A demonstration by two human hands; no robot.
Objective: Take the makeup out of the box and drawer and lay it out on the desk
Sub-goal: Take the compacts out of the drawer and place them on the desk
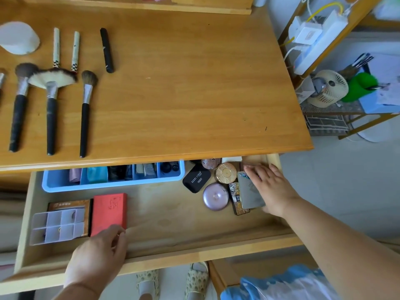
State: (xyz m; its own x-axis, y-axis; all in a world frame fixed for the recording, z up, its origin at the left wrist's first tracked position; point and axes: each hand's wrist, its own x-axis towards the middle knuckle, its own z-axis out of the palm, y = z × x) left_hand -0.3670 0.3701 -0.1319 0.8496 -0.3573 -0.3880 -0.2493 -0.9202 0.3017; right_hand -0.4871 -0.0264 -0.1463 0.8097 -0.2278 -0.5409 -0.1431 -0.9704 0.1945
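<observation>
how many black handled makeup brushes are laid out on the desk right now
3 fully in view, side by side at the desk's left: a round brush, a fan brush and a smaller round brush. Part of another brush shows at the left edge; its handle is cut off.

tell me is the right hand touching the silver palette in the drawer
Touching. The head view shows the right hand laid over the right edge of the silver palette, fingers stretched along it, no gap visible between them.

Compacts [216, 187] clustered in open drawer [164, 213]; brushes [50, 105] on desk [194, 83]
</observation>
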